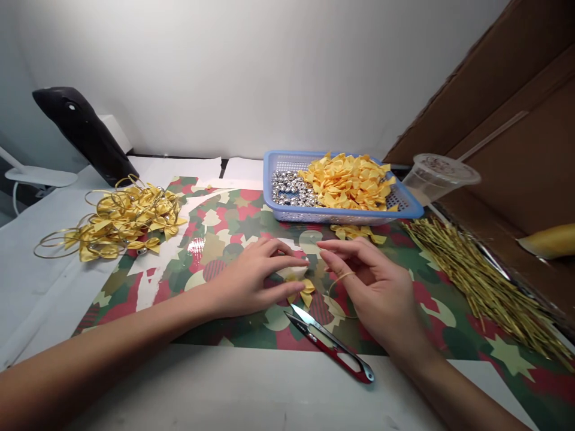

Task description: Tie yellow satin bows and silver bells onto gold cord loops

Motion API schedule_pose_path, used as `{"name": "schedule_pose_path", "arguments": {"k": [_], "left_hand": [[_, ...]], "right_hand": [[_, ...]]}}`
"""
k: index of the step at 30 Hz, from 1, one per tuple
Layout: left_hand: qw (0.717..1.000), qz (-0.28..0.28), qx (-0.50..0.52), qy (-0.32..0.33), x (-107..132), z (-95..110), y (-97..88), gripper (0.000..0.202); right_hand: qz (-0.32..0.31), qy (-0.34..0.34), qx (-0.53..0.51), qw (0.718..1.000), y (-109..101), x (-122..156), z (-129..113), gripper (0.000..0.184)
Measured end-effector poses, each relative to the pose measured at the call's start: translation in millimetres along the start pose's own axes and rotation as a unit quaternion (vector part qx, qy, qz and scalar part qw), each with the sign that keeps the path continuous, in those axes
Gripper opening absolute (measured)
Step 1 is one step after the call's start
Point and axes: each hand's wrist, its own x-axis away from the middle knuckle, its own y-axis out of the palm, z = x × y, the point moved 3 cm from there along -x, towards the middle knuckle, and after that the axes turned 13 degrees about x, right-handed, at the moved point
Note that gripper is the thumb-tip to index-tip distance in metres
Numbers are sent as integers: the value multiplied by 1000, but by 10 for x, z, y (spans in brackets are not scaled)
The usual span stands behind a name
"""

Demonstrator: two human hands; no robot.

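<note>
My left hand (263, 276) hovers over the patterned sheet with its thumb and fingers apart. Its thumb tip is at a yellow ribbon bow (307, 294); I cannot tell whether they touch. A small whitish piece (291, 270) shows below the fingers, partly hidden. Thumb and index finger of my right hand (375, 284) are pinched together on a thin gold cord (331, 291), which curves down in a loop beside the palm. The cord's end at the fingertips is too small to make out. Between the hands, towards me, lie red-handled thread snips (330, 347), blades apart.
A blue basket (345, 216) holds silver bells (291, 188) and yellow bows (353, 182). More bows (354, 232) lie before it. Gold ties (485, 281) are bundled at right, near a clear plastic cup (442, 176). Looped bows (130, 218) and a black device (85, 134) are left.
</note>
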Motion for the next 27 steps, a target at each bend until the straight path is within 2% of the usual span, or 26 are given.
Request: {"name": "schedule_pose_path", "arguments": {"k": [3,7,12,21,27], "left_hand": [[1000,-2,11,-13,-4,5,54,19],[998,36,30,-51,30,5,24,27],[996,39,18,-83,24,-24,-3,9],[985,107,103,-91,22,-102,-42,8],[981,118,111,-109,36,-119,-31,6]], "right_hand": [[-1,-5,8,1000,5,1,2,12],[-21,-1,21,1000,-9,-13,19,13],[-52,5,43,998,-63,-32,13,18],[-108,-91,136,981,-43,47,-78,18],[-140,-91,166,972,15,90,-128,20]]}}
